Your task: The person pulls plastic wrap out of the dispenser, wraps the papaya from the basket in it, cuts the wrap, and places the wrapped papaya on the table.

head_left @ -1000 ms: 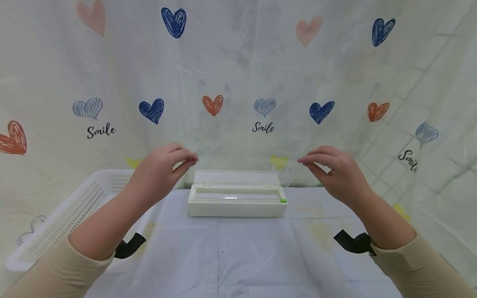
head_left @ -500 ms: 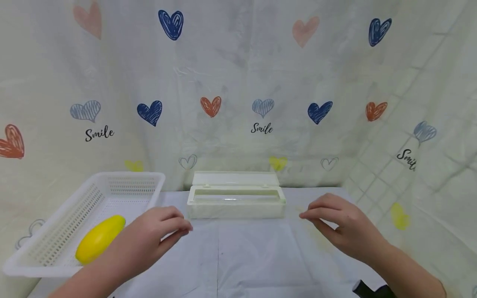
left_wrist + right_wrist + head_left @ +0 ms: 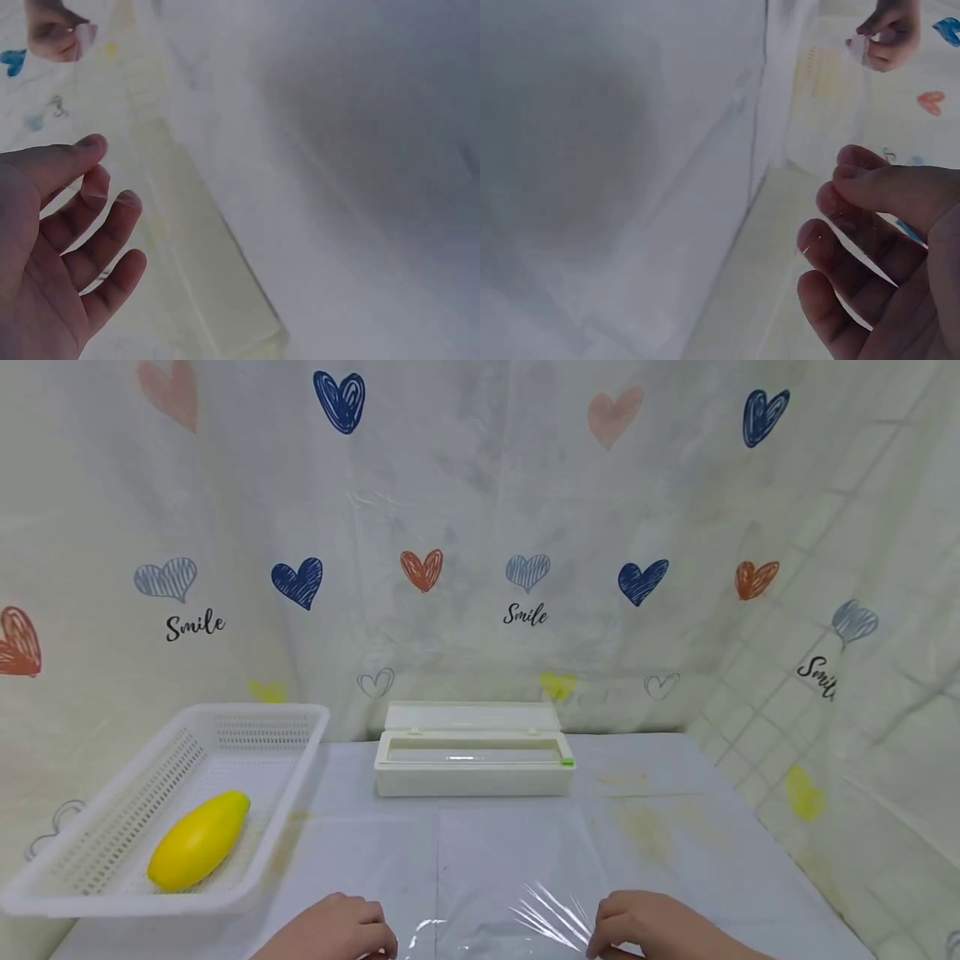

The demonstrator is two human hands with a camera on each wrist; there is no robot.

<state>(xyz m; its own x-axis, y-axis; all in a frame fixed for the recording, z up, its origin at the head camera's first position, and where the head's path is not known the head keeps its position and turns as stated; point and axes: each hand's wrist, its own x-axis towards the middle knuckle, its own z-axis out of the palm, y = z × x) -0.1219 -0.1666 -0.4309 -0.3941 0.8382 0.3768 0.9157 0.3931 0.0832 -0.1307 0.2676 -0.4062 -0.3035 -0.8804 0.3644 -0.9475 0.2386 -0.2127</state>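
A clear sheet of plastic wrap (image 3: 551, 917) stretches low over the near part of the table, creased and shining beside my right hand. My left hand (image 3: 333, 931) pinches its left edge at the bottom of the head view. On the other side, my right hand (image 3: 651, 927) pinches the right edge between thumb and fingers. Both wrist views show thumb and forefinger together, with the other fingers of the left hand (image 3: 82, 240) and right hand (image 3: 877, 255) loosely bent. Farther back stands the white wrap dispenser box (image 3: 474, 781), lid up, a roll inside.
On the left stands a white perforated basket (image 3: 296, 810). In it lies a yellow mango-shaped fruit (image 3: 198, 842). A white cloth (image 3: 495, 843) covers the table, with a heart-printed curtain (image 3: 465, 485) hanging behind and to the right.
Both hands have come down and toward me from above the dispenser to the near table, carrying the plastic wrap between them. The basket's fruit, hidden earlier by the left arm, now shows fully.
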